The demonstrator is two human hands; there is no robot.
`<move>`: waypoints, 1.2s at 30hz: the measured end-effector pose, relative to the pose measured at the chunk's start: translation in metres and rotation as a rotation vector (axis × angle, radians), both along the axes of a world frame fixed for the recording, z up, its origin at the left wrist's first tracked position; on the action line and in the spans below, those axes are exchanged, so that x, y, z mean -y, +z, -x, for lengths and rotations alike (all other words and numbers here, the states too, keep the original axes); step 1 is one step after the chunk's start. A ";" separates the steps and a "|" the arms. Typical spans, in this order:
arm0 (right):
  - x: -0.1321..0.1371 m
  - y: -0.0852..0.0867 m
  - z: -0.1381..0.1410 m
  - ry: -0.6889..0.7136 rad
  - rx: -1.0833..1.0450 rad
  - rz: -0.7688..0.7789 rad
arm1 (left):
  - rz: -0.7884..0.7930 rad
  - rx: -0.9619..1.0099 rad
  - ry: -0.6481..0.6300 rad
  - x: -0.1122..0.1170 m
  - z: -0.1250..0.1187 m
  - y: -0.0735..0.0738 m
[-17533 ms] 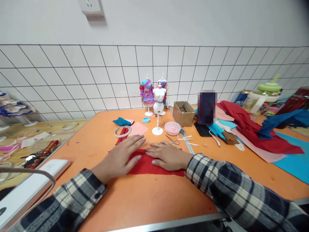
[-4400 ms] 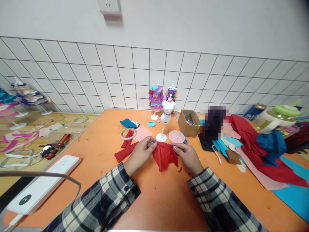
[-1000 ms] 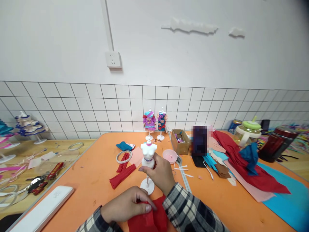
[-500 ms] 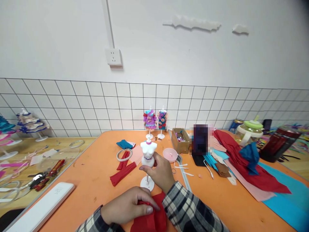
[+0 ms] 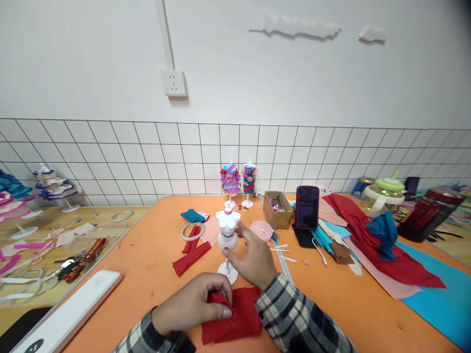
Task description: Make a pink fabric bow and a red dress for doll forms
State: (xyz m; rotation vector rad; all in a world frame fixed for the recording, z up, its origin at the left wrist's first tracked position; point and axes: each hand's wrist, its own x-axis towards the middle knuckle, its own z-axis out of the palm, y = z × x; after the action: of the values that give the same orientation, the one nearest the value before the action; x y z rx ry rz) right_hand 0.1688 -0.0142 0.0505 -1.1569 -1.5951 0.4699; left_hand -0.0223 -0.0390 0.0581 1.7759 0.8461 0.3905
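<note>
A small white dress-form mannequin [image 5: 227, 239] stands upright on its round base [image 5: 227, 273], with a pink band at the neck and a thin band at the waist. My right hand [image 5: 254, 258] is at its right side, thumb and fingers apart. The fingertips are at or behind the torso, and the thumb lies by the stand just below it; whether they touch is unclear. Closer to me, my left hand [image 5: 196, 304] pinches a bunched edge of red fabric [image 5: 245, 316]. The rest of that fabric spreads on the table under both hands.
Red strips [image 5: 191, 258] and a white ring [image 5: 193, 231] lie left of the mannequin. Behind are two dressed mannequins [image 5: 230, 181], a pink dish [image 5: 261, 230], a cardboard box [image 5: 278, 211] and a propped phone [image 5: 307, 207]. Fabric sheets [image 5: 437, 314] cover the right side; a white power bank-like bar [image 5: 73, 314] lies left.
My right thumb has drawn back from across the mannequin's front, and the fingers have loosened. My left hand has lifted the fabric's edge slightly, and more red fabric shows. The view shifted a little.
</note>
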 end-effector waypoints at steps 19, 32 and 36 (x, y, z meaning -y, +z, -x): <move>0.063 0.056 -0.013 0.302 -0.118 0.287 | -0.251 0.272 0.517 0.010 0.019 0.073; 0.047 0.132 -0.038 0.227 0.429 0.069 | -0.164 0.554 0.671 -0.002 0.014 0.059; 0.042 0.125 -0.040 0.153 0.401 0.023 | -0.179 0.494 0.631 -0.007 0.012 0.060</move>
State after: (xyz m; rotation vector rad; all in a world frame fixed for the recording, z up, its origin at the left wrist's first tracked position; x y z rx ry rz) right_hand 0.2092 -0.0566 0.1752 -1.2036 -2.0396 0.3690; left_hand -0.0346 -0.0323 0.1185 1.4322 1.0111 1.2915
